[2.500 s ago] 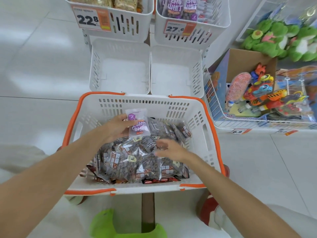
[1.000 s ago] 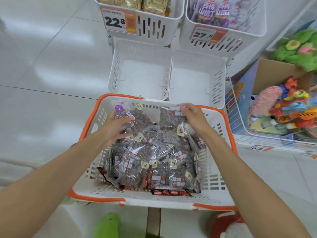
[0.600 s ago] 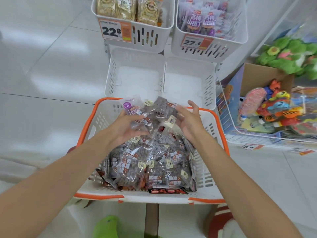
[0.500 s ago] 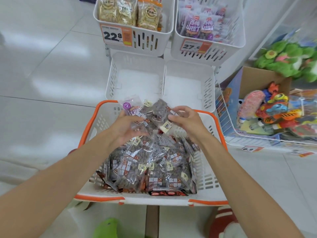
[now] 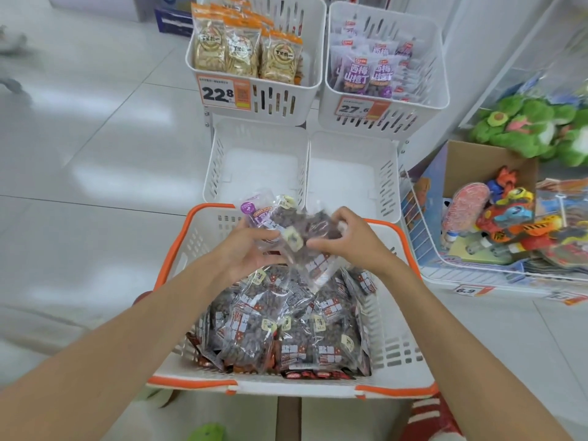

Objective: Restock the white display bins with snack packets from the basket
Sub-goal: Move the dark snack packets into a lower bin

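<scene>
Packets [image 5: 299, 230] pinched by left hand [image 5: 245, 249] and right hand [image 5: 350, 243] over basket [image 5: 394, 332] — slippery film; some may be dropped short of bins [image 5: 261, 167] at 12 o'clock.

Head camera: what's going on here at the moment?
A person holds a bunch of snack packets above the basket. The left hand grips one side of it and the right hand pinches the other. A pile of packets lies in the basket. Just beyond it, the left lower bin and the right lower bin hold no packets yet.
</scene>
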A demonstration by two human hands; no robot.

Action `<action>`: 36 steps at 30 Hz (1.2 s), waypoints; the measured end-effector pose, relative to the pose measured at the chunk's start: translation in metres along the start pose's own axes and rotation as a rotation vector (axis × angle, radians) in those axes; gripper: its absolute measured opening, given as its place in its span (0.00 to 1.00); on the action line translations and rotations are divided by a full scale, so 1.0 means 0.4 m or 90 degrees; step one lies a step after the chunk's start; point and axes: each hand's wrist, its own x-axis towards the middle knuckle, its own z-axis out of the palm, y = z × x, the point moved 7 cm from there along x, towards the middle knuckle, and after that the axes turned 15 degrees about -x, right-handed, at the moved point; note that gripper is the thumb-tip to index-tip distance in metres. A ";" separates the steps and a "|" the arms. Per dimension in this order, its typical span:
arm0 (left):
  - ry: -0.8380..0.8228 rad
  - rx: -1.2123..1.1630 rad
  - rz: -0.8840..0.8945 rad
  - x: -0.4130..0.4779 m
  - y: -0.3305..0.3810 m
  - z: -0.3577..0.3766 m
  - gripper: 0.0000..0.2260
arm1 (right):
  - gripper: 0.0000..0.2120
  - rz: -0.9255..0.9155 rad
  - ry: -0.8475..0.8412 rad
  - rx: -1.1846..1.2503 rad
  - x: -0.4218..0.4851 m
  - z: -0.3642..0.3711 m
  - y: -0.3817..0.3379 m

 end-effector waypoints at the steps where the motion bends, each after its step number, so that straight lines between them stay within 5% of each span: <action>1: -0.011 -0.015 -0.004 -0.004 0.001 0.010 0.38 | 0.23 0.065 0.016 0.121 -0.002 0.005 0.010; 3: -0.030 -0.032 -0.015 -0.005 -0.002 0.033 0.45 | 0.32 0.181 0.016 0.363 0.007 0.040 0.027; 6: -0.050 -0.045 0.010 0.002 -0.003 0.053 0.40 | 0.42 0.192 -0.078 0.632 0.016 0.095 -0.015; 8: -0.061 -0.009 0.030 0.003 -0.003 0.064 0.17 | 0.45 0.185 -0.068 0.623 0.021 0.101 -0.039; 9: -0.060 0.053 0.042 0.004 -0.001 0.065 0.16 | 0.45 0.194 -0.030 0.593 0.021 0.094 -0.043; 12: -0.027 0.225 0.090 0.005 0.025 0.060 0.25 | 0.36 0.206 0.035 0.552 0.031 0.086 -0.037; 16: 0.005 0.256 0.083 0.008 0.076 0.023 0.20 | 0.26 0.113 -0.052 0.590 0.044 0.084 -0.060; 20: -0.012 0.266 0.058 0.013 0.096 0.003 0.18 | 0.34 0.107 -0.097 0.550 0.063 0.067 -0.049; 25: -0.001 0.366 0.090 0.030 0.114 -0.010 0.43 | 0.21 0.103 -0.121 0.499 0.102 0.074 -0.059; 29: 0.020 0.361 0.108 0.046 0.140 -0.047 0.42 | 0.15 0.100 -0.174 0.408 0.143 0.105 -0.074; 36: 0.036 0.420 0.129 0.117 0.219 -0.081 0.36 | 0.34 0.073 -0.358 0.273 0.257 0.118 -0.095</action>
